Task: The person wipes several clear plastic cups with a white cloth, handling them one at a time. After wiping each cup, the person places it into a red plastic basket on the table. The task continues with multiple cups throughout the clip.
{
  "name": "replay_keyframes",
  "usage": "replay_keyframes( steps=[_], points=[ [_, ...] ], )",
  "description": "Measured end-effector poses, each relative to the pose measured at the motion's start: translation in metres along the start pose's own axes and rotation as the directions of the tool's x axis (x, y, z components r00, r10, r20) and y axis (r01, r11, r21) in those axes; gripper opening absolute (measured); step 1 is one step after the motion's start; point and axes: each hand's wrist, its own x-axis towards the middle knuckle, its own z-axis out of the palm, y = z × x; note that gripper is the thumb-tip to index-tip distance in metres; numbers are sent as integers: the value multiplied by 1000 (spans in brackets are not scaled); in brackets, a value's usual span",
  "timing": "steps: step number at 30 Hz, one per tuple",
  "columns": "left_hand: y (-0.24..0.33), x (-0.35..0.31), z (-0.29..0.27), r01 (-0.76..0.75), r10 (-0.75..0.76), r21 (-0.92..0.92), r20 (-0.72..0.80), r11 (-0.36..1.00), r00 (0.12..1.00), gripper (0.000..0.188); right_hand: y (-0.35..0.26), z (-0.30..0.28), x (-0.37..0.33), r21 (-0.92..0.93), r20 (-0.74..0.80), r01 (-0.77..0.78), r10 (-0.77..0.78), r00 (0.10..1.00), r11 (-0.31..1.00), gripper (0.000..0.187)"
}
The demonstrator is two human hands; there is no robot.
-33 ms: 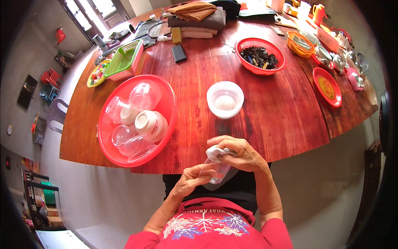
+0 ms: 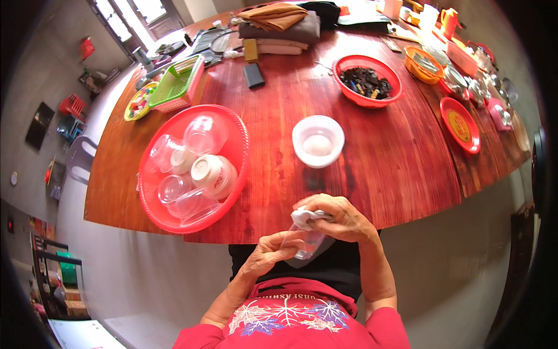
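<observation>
My left hand (image 2: 272, 251) pinches the side of a clear plastic cup (image 2: 308, 243) just off the table's near edge. Bunched in my right hand (image 2: 340, 221) is a white cloth (image 2: 302, 218), pressed at the cup's upper end. My fingers and the cloth hide part of the cup. Beyond my hands a white bowl (image 2: 299, 152) stands on the table, with a pale rounded shape inside. To the left, a large red plastic basket (image 2: 244, 136) holds several clear plastic cups (image 2: 204, 135) and stacked white cups (image 2: 218, 177).
On the wooden table (image 2: 273, 110) are a red basket of dark pieces (image 2: 366, 84), a green basket (image 2: 177, 84) and a black box-shaped object (image 2: 253, 75). Folded cloths (image 2: 279, 26) lie at the back. A red plate (image 2: 459, 125) and dishes (image 2: 456, 78) line the right.
The whole view has shifted very slightly. My right fingers have moved a little at the cloth; both hands keep their hold.
</observation>
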Motion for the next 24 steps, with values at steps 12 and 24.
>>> replay_keyframes(
  steps=[12,24],
  points=[
    [9,20,3,-22,21,29,36,999,999,30,-41,35,4,-468,-116,129,-205,972,874,27],
    [2,19,1,-178,183,71,-68,981,981,50,-38,59,10,-560,-335,35,-265,904,827,31]
  ],
)
